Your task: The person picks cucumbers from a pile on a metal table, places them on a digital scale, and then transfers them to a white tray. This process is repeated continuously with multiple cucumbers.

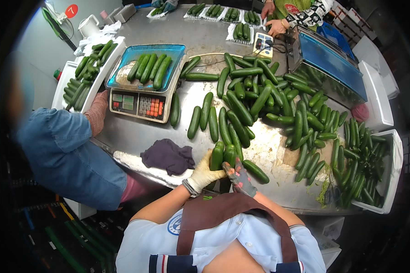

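My left hand [205, 173], in a cream work glove, grips a green cucumber [217, 156] held up at the table's front edge. A second cucumber [230, 155] stands right beside it, end towards me. My right hand [241, 178], in a grey glove with pink and red patches, closes around the lower right side of this second one. The lower ends of both are partly hidden by my gloves. Just to the right of my right hand lies a loose cucumber [256, 171]. Directly beyond my hands, several more cucumbers [238, 124] lie side by side.
A scale [136, 104] bearing several cucumbers [150, 70] stands at left, near a co-worker [71, 153]. A dark cloth [169, 157] lies on the metal table [130, 131]. A large cucumber pile spreads right towards a foam box [393, 177]. Another scale [331, 65] stands back right.
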The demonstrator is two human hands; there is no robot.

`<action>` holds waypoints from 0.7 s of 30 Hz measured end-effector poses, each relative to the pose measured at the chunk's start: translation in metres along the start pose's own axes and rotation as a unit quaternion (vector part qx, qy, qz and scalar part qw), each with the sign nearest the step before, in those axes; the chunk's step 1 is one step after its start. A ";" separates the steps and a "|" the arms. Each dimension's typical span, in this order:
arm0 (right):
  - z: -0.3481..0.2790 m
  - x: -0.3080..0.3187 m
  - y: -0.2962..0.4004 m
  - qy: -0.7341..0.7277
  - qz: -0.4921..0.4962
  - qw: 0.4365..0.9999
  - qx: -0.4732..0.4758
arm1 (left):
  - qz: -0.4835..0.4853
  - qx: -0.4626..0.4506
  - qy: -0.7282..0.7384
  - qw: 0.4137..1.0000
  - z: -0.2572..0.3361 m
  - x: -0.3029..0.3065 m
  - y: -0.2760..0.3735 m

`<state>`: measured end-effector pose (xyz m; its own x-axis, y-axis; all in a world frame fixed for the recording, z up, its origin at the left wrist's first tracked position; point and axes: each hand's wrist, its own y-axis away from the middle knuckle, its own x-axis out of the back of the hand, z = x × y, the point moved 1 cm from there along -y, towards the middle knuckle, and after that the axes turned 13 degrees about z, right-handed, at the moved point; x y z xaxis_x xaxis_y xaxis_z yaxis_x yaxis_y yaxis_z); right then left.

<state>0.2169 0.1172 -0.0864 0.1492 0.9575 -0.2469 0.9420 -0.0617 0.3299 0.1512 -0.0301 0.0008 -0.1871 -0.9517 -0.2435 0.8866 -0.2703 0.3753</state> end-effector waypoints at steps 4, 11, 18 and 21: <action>-0.002 0.007 -0.017 0.313 -0.031 0.948 -0.049 | -0.067 0.163 0.136 0.975 -0.013 0.012 -0.007; -0.104 -0.013 -0.007 0.035 -0.075 0.971 -0.223 | -0.151 0.226 0.311 0.911 -0.007 0.038 -0.005; -0.135 -0.030 -0.036 0.170 -0.089 0.981 -0.013 | -0.214 0.234 0.459 0.830 -0.019 0.052 0.000; -0.146 -0.042 -0.048 0.217 0.059 0.972 0.065 | -0.232 0.244 0.463 0.820 -0.024 0.059 -0.003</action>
<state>0.1211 0.1213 0.0415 0.1449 0.9682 0.2037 0.9603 -0.1872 0.2069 0.1475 -0.0820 -0.0358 0.1461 -0.2722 -0.9511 0.4941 -0.8128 0.3086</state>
